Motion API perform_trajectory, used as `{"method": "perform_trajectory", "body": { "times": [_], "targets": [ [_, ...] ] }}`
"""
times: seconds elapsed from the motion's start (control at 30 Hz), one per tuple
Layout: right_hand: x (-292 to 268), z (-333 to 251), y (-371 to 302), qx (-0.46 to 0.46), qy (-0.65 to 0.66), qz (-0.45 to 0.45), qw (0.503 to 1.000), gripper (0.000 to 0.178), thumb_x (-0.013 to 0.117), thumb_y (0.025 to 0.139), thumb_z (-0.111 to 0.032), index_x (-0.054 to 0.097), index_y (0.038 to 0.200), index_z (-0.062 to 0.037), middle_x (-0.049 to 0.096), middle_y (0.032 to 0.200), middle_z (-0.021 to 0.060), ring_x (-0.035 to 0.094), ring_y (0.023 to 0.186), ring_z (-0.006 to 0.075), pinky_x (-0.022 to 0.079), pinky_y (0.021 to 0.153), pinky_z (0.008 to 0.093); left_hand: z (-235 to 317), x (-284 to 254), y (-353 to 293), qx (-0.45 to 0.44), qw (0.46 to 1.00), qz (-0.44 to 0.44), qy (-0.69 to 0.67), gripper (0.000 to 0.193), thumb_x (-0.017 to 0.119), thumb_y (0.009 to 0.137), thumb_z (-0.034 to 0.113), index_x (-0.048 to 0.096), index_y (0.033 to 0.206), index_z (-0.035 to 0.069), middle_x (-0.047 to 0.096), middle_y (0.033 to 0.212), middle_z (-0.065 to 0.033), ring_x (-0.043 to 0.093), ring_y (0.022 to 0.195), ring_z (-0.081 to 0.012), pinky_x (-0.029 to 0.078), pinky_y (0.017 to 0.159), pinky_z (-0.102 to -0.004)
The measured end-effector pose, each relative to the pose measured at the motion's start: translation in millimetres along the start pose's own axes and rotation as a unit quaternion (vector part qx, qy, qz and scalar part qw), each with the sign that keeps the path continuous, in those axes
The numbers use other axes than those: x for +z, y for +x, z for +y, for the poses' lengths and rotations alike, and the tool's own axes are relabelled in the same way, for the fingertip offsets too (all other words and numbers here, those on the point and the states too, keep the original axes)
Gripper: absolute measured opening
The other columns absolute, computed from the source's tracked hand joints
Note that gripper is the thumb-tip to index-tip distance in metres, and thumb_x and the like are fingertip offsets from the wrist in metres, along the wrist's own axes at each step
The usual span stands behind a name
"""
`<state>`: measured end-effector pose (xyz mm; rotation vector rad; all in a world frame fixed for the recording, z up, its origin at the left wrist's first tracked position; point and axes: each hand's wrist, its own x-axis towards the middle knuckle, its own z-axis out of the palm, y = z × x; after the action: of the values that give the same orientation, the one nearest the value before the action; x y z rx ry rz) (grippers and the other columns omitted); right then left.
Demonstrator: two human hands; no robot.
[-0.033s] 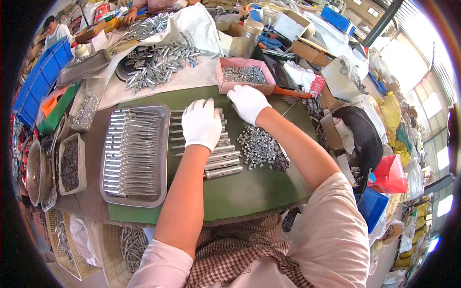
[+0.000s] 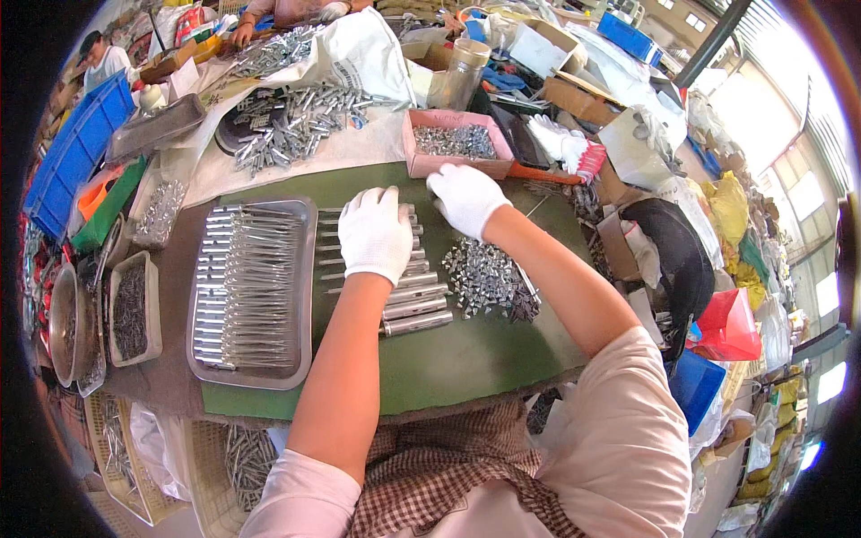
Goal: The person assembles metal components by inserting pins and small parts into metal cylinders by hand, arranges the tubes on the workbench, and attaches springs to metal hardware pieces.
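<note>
My left hand point(image 2: 378, 235), in a white glove, lies over the far end of a row of shiny metal rods point(image 2: 418, 305) on the green mat. Its fingers bend around the farthest rod; the glove hides the middle of the row. To the right, my right hand point(image 2: 466, 199), also gloved in white, is raised between that row and a pink box point(image 2: 502, 168) of small metal parts. Its fingertips are pinched together, and anything between them is hidden. Below this hand lies a heap of small metal pieces point(image 2: 489, 276).
At left on the mat point(image 2: 466, 359), a metal tray point(image 2: 307, 296) holds rods with thin pointed ends. Farther left are a tub of dark pins point(image 2: 132, 309) and a steel bowl point(image 2: 65, 327). Metal tubes point(image 2: 287, 134) are piled on white sheeting beyond. Another person point(image 2: 108, 63) is at far left.
My right hand has shifted very slightly toward me and to the right. The left hand stays over the rods, almost unmoved.
</note>
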<state>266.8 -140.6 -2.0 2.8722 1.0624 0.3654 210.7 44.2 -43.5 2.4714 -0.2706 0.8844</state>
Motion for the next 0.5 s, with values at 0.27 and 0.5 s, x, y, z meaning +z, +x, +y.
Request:
{"method": "perform_trajectory", "body": {
  "times": [0.27,0.5],
  "targets": [
    [-74.8,38.1,-37.9,0.127,0.002,-0.062,0.990,0.029,0.055,0.086,-0.030,0.074,0.096,-0.0094,0.069,0.101,0.0191,0.066,0.093,0.0374,0.052,0.086,0.0482,6.5,-4.3,2.1,0.004,1.000,0.011,0.014,0.028,0.067,0.085,0.020,0.070,0.109,0.007,0.068,0.104,-0.0116,0.063,0.104,-0.0309,0.047,0.094,-0.0450],
    [-16.1,146.1,6.9,0.414,-0.023,-0.044,0.909,0.103,0.061,0.073,-0.074,0.047,0.146,-0.0023,0.049,0.148,0.0226,0.051,0.134,0.0327,0.039,0.112,0.0405,1.0,-4.4,1.0,0.005,1.000,0.009,0.011,0.027,0.067,0.085,0.020,0.069,0.108,0.006,0.067,0.106,-0.0109,0.062,0.105,-0.0309,0.047,0.094,-0.0447]
  ]
}}
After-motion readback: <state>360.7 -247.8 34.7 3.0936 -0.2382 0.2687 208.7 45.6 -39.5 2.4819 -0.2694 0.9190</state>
